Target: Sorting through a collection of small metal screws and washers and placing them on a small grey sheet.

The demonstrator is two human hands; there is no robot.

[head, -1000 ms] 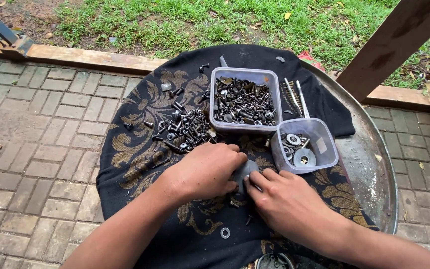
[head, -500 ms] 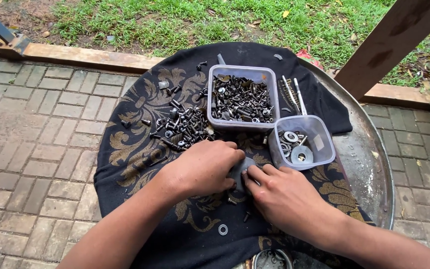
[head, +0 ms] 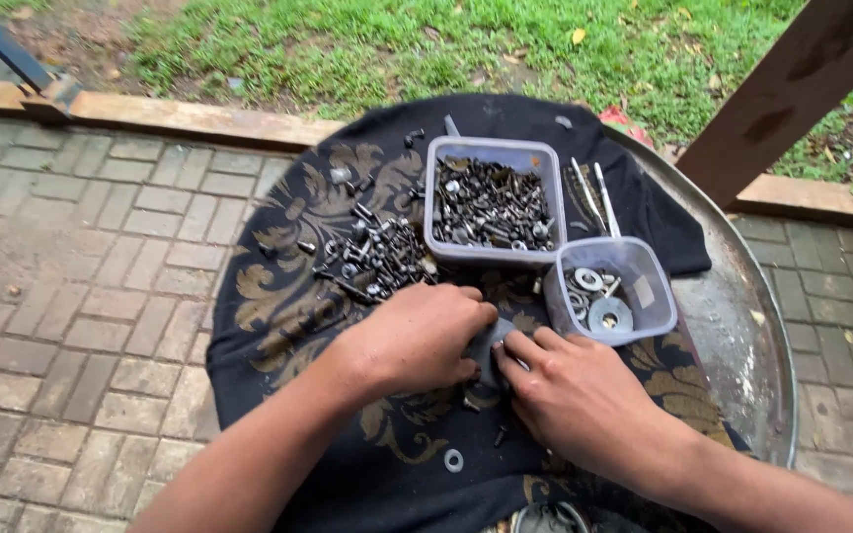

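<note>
Left hand [head: 417, 336] and right hand [head: 570, 395] grip a grey part [head: 489, 347].

Soft even daylight, sharp, no glare.

Bolt pile [head: 372, 259] left of tub [head: 491, 202], on cloth [head: 278, 296].

Brick paving [head: 81, 286] at left, grass [head: 466, 49] beyond a wooden curb [head: 190, 118], slanted brown post [head: 792, 89] at right, blue metal leg [head: 7, 49] top left.
</note>
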